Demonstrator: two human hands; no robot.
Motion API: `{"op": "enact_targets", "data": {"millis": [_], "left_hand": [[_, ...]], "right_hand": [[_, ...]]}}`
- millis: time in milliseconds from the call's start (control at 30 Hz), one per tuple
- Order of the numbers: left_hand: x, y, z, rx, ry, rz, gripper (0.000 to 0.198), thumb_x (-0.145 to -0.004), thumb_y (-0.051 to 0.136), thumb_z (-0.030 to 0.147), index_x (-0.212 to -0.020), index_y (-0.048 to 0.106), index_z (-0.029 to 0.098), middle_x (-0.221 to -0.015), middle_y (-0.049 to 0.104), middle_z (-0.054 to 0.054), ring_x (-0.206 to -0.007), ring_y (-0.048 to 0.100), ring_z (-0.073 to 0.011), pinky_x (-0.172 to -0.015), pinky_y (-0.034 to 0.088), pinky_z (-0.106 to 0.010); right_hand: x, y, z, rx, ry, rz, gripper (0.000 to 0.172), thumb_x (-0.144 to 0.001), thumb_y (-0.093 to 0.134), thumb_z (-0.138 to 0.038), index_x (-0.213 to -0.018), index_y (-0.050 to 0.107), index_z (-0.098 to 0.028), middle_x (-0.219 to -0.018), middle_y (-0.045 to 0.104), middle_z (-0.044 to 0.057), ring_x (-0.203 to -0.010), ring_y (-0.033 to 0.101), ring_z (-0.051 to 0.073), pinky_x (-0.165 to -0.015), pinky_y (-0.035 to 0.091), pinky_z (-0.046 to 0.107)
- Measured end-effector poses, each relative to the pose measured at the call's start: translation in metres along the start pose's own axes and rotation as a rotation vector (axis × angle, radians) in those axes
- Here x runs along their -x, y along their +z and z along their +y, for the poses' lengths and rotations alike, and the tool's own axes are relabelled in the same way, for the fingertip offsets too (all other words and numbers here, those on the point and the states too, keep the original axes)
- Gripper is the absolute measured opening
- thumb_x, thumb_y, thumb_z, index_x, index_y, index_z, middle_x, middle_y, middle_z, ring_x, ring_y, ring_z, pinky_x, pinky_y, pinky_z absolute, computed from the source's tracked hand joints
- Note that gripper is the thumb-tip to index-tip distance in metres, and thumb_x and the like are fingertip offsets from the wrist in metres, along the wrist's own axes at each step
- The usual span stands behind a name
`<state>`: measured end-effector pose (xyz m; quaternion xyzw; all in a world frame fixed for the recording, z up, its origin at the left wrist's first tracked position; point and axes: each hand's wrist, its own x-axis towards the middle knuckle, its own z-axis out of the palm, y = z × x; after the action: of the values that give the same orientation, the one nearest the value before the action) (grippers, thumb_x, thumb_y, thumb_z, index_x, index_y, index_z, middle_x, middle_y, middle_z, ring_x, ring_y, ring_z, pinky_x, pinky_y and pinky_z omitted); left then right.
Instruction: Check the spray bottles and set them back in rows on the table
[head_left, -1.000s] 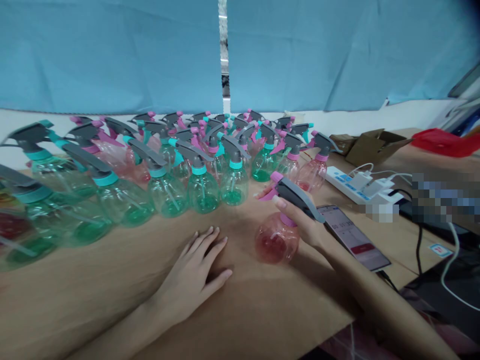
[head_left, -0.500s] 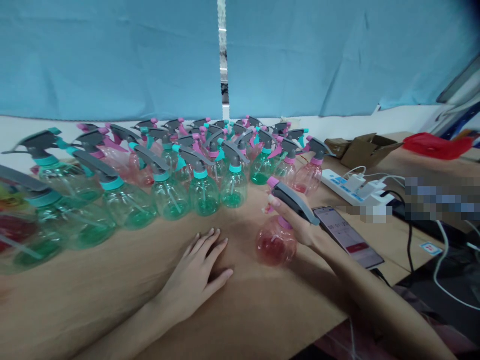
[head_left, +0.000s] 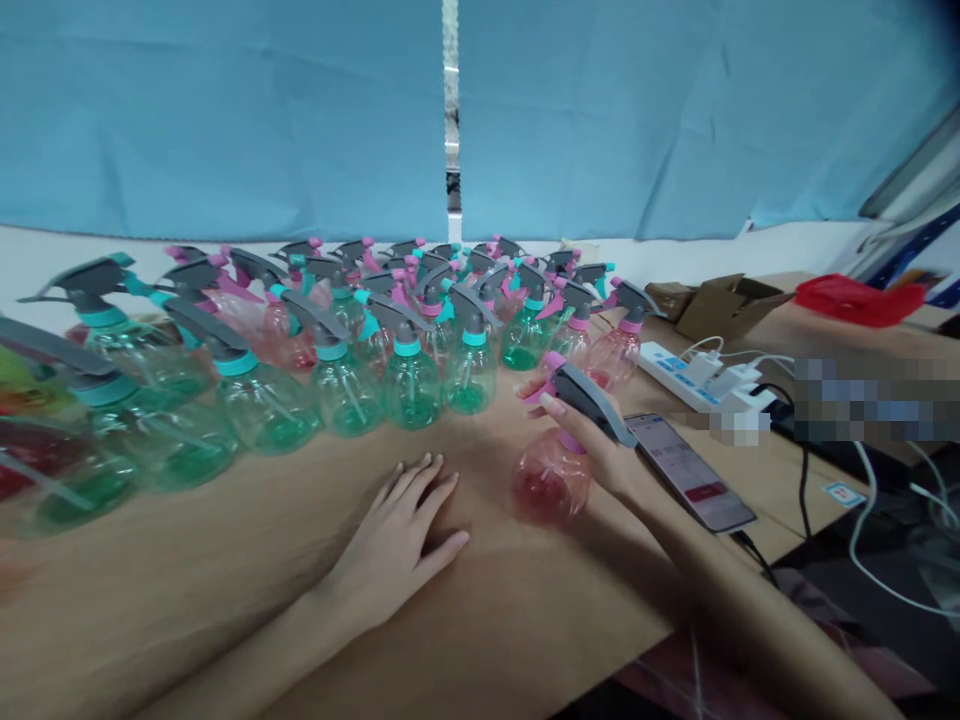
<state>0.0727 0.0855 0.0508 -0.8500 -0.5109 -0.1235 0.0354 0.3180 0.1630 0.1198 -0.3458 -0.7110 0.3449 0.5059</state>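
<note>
A clear pink spray bottle [head_left: 547, 478] with a grey and pink trigger head is at the right of centre, its base on or just above the tabletop. My right hand [head_left: 600, 445] is around its neck below the head, with fingertips showing by the pink trigger. Flat on the brown table [head_left: 480, 620] lies my left hand [head_left: 397, 530], fingers spread and holding nothing. The closest bottles beyond it are green spray bottles [head_left: 411, 390] with turquoise collars, standing in a row. Behind them, more pink and green bottles crowd together; many are partly hidden.
Beside my right wrist lies a phone [head_left: 690, 475] with a cable. Farther right are a white power strip [head_left: 675, 375] with plugs and cords, an opened cardboard box [head_left: 724, 305] and a red item [head_left: 859, 300]. A blue curtain [head_left: 225, 120] hangs behind.
The fingertips of my right hand have stretched forward by the trigger, the hand staying at the bottle's neck. My left hand rests in the same place. The view has shifted slightly.
</note>
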Motion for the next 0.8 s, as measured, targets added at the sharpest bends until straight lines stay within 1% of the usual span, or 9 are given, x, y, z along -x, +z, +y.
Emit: {"op": "enact_targets", "data": {"millis": [100,200,367,567,800], "left_hand": [[0.0001,0.0006,0.0001,-0.008,0.005,-0.002,0.059,-0.090,0.041,0.056,-0.133,0.047,0.016,-0.144,0.042,-0.014,-0.133,0.038,-0.0291,-0.108,0.031,-0.051],[0.0001,0.0002,0.0003,-0.005,0.010,0.003,0.058,-0.090,0.041,0.056,-0.132,0.048,0.016,-0.143,0.043,-0.014,-0.132,0.038,-0.0287,-0.108,0.031,-0.050],[-0.0007,-0.0016,0.0013,-0.007,0.007,0.007,0.058,-0.090,0.042,0.056,-0.131,0.049,0.016,-0.142,0.045,-0.014,-0.131,0.040,-0.0290,-0.107,0.032,-0.050],[-0.0005,-0.0027,0.0019,-0.006,0.003,0.000,0.058,-0.090,0.042,0.056,-0.132,0.048,0.015,-0.142,0.045,-0.014,-0.132,0.039,-0.0287,-0.107,0.032,-0.050],[-0.0013,-0.0026,0.0017,-0.011,-0.004,-0.011,0.059,-0.090,0.041,0.057,-0.132,0.048,0.015,-0.143,0.043,-0.014,-0.132,0.038,-0.0289,-0.108,0.032,-0.051]], "right_hand": [[0.0000,0.0009,-0.0001,-0.027,-0.011,-0.004,0.023,-0.087,0.054,-0.041,-0.099,0.063,-0.024,-0.103,0.065,0.002,-0.086,0.061,0.019,-0.081,0.049,0.038],[0.0006,0.0016,-0.0010,-0.041,-0.013,-0.004,0.022,-0.087,0.053,-0.041,-0.098,0.063,-0.024,-0.104,0.065,0.002,-0.089,0.061,0.019,-0.081,0.049,0.038],[0.0011,0.0015,-0.0041,-0.019,-0.005,-0.005,0.021,-0.086,0.054,-0.041,-0.096,0.063,-0.024,-0.100,0.065,0.002,-0.084,0.061,0.018,-0.078,0.050,0.036],[-0.0004,0.0026,-0.0007,-0.051,-0.013,0.017,0.021,-0.085,0.055,-0.042,-0.094,0.063,-0.025,-0.099,0.065,0.002,-0.090,0.061,0.020,-0.077,0.052,0.036],[0.0008,0.0016,0.0032,-0.065,-0.005,0.017,0.021,-0.085,0.057,-0.041,-0.096,0.062,-0.023,-0.100,0.065,0.003,-0.086,0.061,0.019,-0.078,0.050,0.036]]}}
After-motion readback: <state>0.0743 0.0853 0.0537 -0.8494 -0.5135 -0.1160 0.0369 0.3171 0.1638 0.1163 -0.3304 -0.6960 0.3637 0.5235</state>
